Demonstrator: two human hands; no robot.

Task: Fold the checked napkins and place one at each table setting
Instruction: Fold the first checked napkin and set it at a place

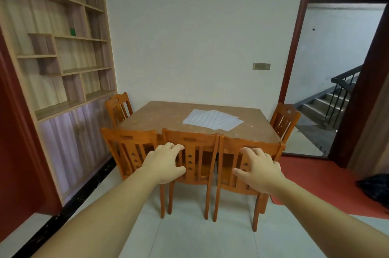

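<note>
Several pale checked napkins (pixel 212 120) lie flat and overlapping in a loose fan on the right half of the brown wooden table (pixel 160 114). I stand a few steps back from the table. My left hand (pixel 164 163) and my right hand (pixel 260 168) are stretched out in front of me, palms down, fingers loosely spread, holding nothing. Both hands hover in the air in front of the near chairs and touch nothing.
Three orange wooden chairs (pixel 190 161) stand in a row along the table's near side. One chair (pixel 119 106) is at the left side, another (pixel 284 121) at the right. A tall shelf unit (pixel 63 58) lines the left wall. An open doorway (pixel 328 89) leads to stairs.
</note>
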